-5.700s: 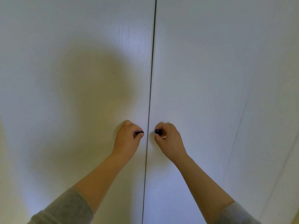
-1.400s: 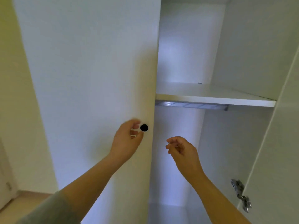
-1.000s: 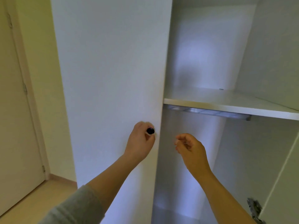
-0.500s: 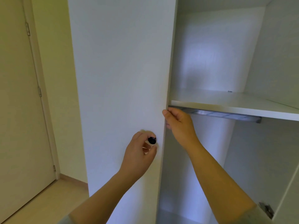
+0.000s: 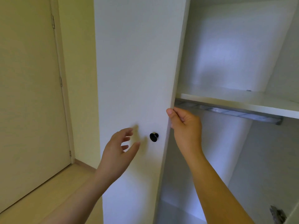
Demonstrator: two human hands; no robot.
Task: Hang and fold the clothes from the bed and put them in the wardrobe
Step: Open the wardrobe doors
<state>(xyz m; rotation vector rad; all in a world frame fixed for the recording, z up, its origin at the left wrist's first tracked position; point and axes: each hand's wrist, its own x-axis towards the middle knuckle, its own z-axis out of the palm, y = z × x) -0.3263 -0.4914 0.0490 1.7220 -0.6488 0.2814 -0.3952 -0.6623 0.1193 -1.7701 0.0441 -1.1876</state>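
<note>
Since half a second ago our left hand has let go of the small round black knob. It is now just left of the knob and slightly below, fingers spread, holding nothing. Our right hand is just right of the knob and slightly above, thumb on the front face and fingers curled round the free edge of the tall white wardrobe door.

The wardrobe stands open to the right of the knob. A flat white shelf sits above knob level, with a grey metal rail directly beneath it. A metal hinge is far right and below. A beige room door and the pale wood floor lie well left.

No clothes, hangers or bed are in view. We judge the opening step nearly done; hanging, folding and stowing all remain.
</note>
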